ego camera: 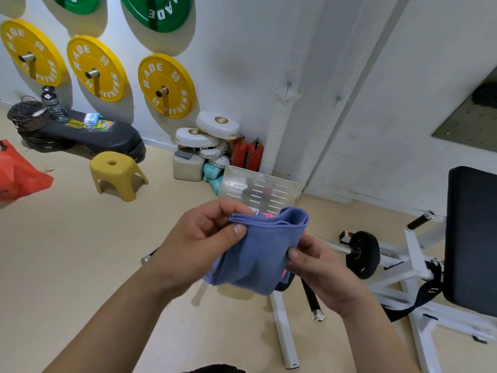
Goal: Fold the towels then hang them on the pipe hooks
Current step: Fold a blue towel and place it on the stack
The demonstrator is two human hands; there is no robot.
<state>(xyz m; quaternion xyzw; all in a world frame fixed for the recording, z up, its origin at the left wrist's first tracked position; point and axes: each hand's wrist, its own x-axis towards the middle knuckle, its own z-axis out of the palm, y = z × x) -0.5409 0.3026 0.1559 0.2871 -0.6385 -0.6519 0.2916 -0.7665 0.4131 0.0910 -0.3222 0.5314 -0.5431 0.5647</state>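
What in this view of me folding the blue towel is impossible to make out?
- Pink cloth: head view, mostly covered by the blue towel; what it is stays unclear.
- Hooks on the white pipe: head view, too small to tell their shape.
- Green plate: head view, cut off by the top edge.
- Black bench pad: head view, cut off by the right edge.
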